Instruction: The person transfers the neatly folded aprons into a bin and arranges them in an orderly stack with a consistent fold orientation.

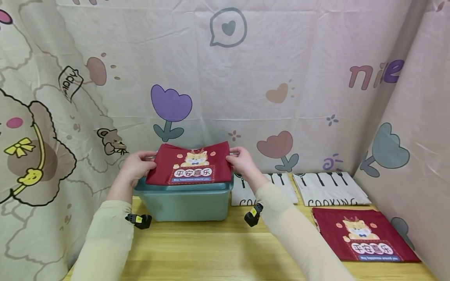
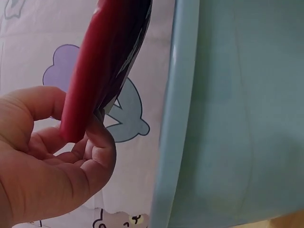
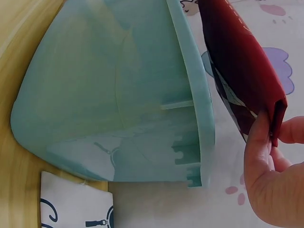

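A folded red apron (image 1: 191,166) with a cartoon dog and white lettering is held level above a teal plastic bin (image 1: 190,205). My left hand (image 1: 137,168) pinches its left edge, thumb on top and fingers beneath. At the opposite edge my right hand (image 1: 242,162) pinches the cloth the same way. Both wrist views show the folded apron (image 2: 90,71) apart from the bin's rim (image 3: 199,95). A dark checked underside shows below the red fold in the right wrist view. What lies inside the bin is hidden by the apron.
A second folded red apron (image 1: 365,234) lies on the wooden table (image 1: 197,253) at the right. Behind it are two folded white cloths, a right one (image 1: 330,189) and a left one (image 1: 242,193) beside the bin. A printed curtain (image 1: 225,78) hangs behind and at both sides.
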`<action>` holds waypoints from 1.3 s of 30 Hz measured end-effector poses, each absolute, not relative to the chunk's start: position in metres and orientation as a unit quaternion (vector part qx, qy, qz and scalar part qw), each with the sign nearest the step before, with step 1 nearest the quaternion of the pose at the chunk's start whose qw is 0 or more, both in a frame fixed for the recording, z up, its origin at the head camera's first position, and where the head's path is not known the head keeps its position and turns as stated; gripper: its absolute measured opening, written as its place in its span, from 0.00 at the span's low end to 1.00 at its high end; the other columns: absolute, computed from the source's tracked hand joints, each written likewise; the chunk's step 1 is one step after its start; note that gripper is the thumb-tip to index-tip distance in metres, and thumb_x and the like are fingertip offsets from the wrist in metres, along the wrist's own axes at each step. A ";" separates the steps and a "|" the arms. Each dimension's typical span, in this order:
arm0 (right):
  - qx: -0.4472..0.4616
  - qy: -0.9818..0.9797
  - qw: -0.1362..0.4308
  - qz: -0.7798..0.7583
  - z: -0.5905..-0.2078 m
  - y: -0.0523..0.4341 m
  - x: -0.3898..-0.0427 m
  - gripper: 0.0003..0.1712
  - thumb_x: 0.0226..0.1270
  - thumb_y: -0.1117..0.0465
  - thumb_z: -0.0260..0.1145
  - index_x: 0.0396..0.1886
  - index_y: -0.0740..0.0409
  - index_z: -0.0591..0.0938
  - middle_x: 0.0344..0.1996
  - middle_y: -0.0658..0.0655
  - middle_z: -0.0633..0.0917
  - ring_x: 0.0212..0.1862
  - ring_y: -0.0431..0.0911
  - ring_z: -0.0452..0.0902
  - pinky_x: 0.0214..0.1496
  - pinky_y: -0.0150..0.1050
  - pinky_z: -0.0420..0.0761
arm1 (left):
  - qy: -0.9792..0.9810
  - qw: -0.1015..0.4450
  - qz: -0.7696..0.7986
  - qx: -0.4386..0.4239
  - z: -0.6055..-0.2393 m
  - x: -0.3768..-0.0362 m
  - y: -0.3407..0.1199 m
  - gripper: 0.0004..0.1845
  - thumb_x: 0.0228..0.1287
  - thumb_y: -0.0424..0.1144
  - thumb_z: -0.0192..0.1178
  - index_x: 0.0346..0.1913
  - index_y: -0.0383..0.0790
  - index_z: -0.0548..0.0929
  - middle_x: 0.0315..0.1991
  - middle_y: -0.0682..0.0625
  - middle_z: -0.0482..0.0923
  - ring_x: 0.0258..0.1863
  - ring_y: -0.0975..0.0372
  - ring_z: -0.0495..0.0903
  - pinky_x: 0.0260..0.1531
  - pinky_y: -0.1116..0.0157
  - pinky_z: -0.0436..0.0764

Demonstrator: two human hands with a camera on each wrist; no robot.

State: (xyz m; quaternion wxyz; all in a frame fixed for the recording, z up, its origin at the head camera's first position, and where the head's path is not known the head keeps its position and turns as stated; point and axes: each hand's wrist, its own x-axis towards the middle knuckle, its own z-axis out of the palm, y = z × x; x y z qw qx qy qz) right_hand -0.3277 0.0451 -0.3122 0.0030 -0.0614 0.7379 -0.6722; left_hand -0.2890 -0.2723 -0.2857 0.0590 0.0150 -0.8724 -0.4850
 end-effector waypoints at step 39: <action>-0.190 0.880 -0.134 -0.414 -0.319 0.065 -0.318 0.21 0.70 0.62 0.64 0.60 0.64 0.76 0.50 0.62 0.80 0.53 0.53 0.78 0.58 0.46 0.77 | -0.957 0.066 -0.281 -0.040 -0.287 -0.278 -0.269 0.28 0.71 0.39 0.55 0.66 0.21 0.67 0.59 0.24 0.71 0.58 0.34 0.71 0.55 0.40 0.71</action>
